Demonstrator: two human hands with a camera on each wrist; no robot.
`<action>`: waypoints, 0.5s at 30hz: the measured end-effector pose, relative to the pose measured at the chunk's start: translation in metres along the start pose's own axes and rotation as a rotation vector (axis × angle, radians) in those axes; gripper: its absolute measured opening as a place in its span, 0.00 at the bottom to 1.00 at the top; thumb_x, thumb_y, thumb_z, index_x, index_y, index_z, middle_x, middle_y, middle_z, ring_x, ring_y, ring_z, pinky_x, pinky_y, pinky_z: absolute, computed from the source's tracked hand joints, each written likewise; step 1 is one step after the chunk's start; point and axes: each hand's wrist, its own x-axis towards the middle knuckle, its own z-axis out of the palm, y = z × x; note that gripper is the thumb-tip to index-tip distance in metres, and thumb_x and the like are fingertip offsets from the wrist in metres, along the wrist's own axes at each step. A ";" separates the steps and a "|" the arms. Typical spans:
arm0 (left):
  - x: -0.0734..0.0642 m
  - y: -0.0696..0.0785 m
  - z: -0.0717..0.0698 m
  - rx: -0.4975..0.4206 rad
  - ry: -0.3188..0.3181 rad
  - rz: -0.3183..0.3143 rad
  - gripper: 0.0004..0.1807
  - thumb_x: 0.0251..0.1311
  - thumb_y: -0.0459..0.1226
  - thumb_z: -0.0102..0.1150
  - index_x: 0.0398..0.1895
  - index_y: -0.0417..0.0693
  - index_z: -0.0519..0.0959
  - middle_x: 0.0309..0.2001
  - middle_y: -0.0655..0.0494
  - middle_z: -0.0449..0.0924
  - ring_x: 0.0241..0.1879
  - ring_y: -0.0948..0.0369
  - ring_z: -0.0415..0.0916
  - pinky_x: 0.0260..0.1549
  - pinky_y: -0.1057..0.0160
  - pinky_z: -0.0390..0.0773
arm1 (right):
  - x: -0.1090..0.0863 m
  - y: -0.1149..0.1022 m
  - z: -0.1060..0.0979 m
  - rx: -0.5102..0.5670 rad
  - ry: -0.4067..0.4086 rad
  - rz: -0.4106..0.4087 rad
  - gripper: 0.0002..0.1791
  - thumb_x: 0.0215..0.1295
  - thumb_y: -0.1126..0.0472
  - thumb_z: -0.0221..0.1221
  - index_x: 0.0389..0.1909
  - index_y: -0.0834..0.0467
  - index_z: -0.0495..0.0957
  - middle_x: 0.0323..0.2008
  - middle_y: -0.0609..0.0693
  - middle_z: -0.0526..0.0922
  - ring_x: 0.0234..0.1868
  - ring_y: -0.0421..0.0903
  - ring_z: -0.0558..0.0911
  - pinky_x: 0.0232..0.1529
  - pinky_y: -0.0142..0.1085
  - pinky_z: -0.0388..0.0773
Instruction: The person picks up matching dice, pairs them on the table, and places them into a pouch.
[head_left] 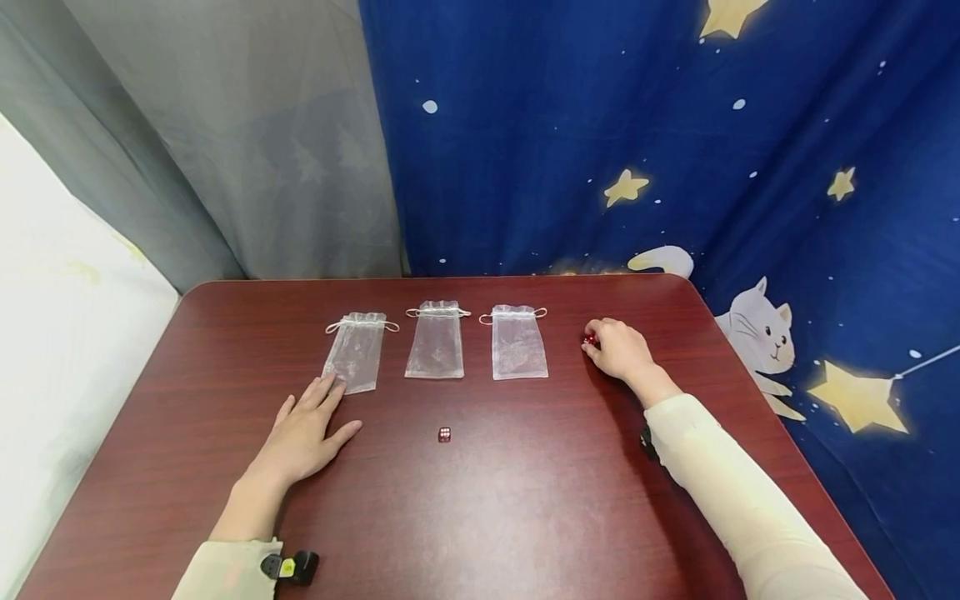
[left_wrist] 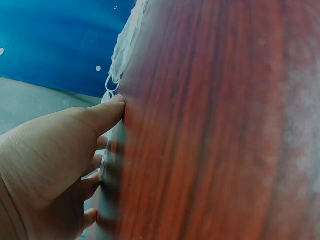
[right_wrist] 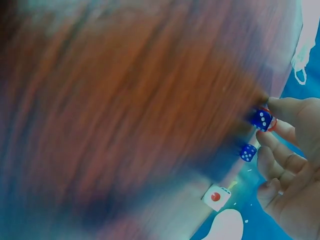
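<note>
Our left hand [head_left: 303,429] lies flat with its fingers straight and spread, its fingertips at the lower left corner of the nearest pouch [head_left: 355,354], and it grips nothing. Our right hand [head_left: 618,350] is bent nearly closed, thumb and fingers pinching a red die [head_left: 589,339], of which we see only a small, glossy piece with a bit of white.

In the right wrist view we find a blue die [right_wrist: 261,120] with white pips right at those fingertips, overlapping the red one; we cannot tell whether it too is held. Just beside the same fingers sit a smaller-looking blue die [right_wrist: 248,153], also white-pipped, and a white die [right_wrist: 216,197] showing a single large red dot.

Between our hands, nearer the left, a lone red die [head_left: 445,434] rests on the dark red, wood-grained tabletop [head_left: 525,517], shiny, with white pips. Beyond it, also between the hands, a middle pouch [head_left: 435,342] and a right-hand pouch [head_left: 519,343] lie flat; like the one by our left fingertips, they are sheer and whitish, with pale drawstrings [head_left: 540,313] looped out at the gathered far ends.
</note>
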 end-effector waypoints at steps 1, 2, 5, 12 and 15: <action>0.000 0.000 0.001 0.000 -0.001 0.001 0.42 0.69 0.54 0.58 0.74 0.32 0.63 0.76 0.33 0.54 0.75 0.37 0.49 0.68 0.28 0.46 | 0.000 0.000 0.000 0.000 -0.005 0.003 0.15 0.68 0.56 0.64 0.50 0.60 0.81 0.40 0.57 0.82 0.41 0.57 0.83 0.45 0.55 0.80; 0.000 -0.001 0.001 -0.001 -0.002 0.002 0.42 0.69 0.54 0.58 0.74 0.32 0.63 0.76 0.33 0.53 0.75 0.36 0.49 0.68 0.28 0.46 | 0.000 -0.001 0.000 0.001 -0.006 0.004 0.15 0.68 0.56 0.64 0.51 0.60 0.82 0.41 0.57 0.83 0.42 0.57 0.83 0.46 0.56 0.80; 0.001 -0.001 0.002 -0.003 -0.001 0.004 0.42 0.69 0.54 0.58 0.74 0.32 0.63 0.76 0.33 0.53 0.75 0.36 0.49 0.68 0.28 0.46 | 0.000 -0.002 0.000 -0.002 -0.011 0.002 0.15 0.69 0.57 0.64 0.50 0.60 0.82 0.41 0.57 0.83 0.42 0.57 0.83 0.46 0.56 0.80; 0.000 -0.001 0.002 0.000 -0.001 -0.002 0.41 0.69 0.53 0.59 0.74 0.32 0.63 0.77 0.33 0.53 0.76 0.37 0.48 0.68 0.28 0.45 | -0.001 -0.003 -0.005 -0.005 0.019 -0.036 0.13 0.67 0.58 0.64 0.48 0.60 0.82 0.37 0.55 0.82 0.39 0.55 0.82 0.44 0.54 0.80; 0.000 0.000 0.001 0.004 0.002 -0.003 0.41 0.69 0.53 0.58 0.74 0.33 0.63 0.76 0.33 0.54 0.75 0.36 0.49 0.68 0.28 0.46 | -0.001 -0.007 -0.008 -0.001 0.041 -0.059 0.12 0.67 0.58 0.65 0.47 0.59 0.82 0.36 0.54 0.82 0.39 0.55 0.82 0.44 0.54 0.79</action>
